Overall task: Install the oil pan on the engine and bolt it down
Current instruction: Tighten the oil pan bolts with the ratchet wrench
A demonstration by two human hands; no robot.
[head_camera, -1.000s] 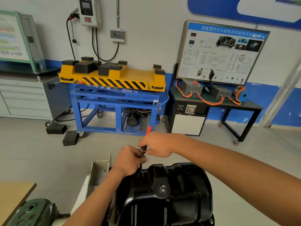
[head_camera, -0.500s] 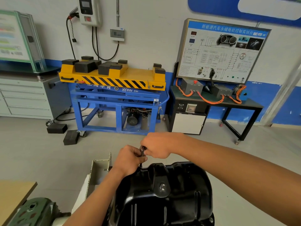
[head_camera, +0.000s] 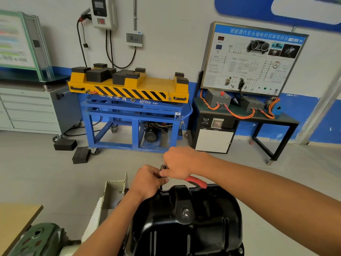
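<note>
Tightening of a bolt at the far rim of the oil pan (head_camera: 186, 218) appears to be the step in hand. The black pan sits bottom-up in the lower middle of the view, presumably on the engine, which is hidden beneath it. The red-handled ratchet (head_camera: 196, 182) is held across that far rim. The right grip (head_camera: 181, 163) is clamped round the handle near its head, and the left grip (head_camera: 147, 179) is curled about the shaft under the head, just above the flange. The bolt itself cannot be seen.

For the work to be done well, the shaft should be held square to the flange by the left grip, so that the socket is not tipped off the bolt head. The handle is best swung in short, even arcs — the raised wall of the pan lies just beside it and little room is left. Bolts are better run down lightly all round before any one is pulled tight, lest the pan be seated unevenly. Force should be measured — a thin flange could be bent or a thread stripped.
</note>
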